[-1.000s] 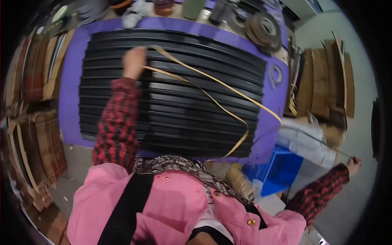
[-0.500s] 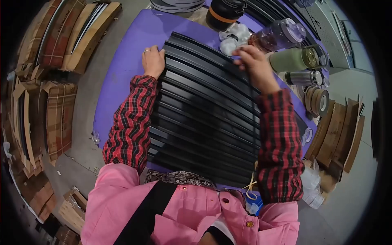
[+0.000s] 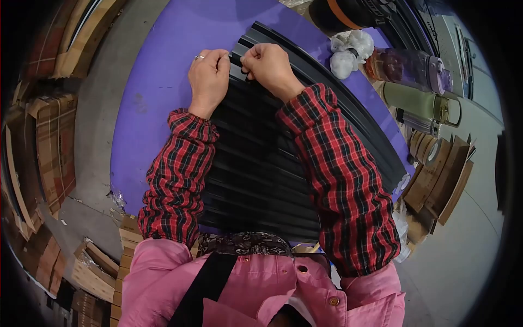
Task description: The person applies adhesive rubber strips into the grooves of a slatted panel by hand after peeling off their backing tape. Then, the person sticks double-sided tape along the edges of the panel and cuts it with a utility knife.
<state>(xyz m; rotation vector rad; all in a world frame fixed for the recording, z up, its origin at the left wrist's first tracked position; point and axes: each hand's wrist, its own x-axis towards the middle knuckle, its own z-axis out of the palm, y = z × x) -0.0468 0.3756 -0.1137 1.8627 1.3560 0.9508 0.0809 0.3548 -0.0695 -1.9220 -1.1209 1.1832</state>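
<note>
Long black grooved strips point(image 3: 245, 158) lie side by side on a purple tabletop point(image 3: 150, 103), under my forearms. My left hand point(image 3: 208, 82) is closed at the left ends of these strips, its thumb and fingers pinched at a strip's end. Just to the right, my right hand point(image 3: 269, 68) is closed in a pinch over the same end. A small dark piece shows under its fingertips, seemingly the end of a thin black strip; the rest of it cannot be made out against the dark strips.
Along the far right edge stand a black tub point(image 3: 340, 16), a bundled clear plastic bag point(image 3: 348, 54), a purple bottle point(image 3: 406, 68), a green bottle point(image 3: 414, 101) and tape rolls point(image 3: 425, 147). Cardboard boxes point(image 3: 54, 141) stand on the floor at left, with more cardboard point(image 3: 436, 180) at right.
My right hand has moved left from beside the bottles to the strip ends near my left hand. The thin black strip hanging from it is no longer clearly visible. The view has shifted.
</note>
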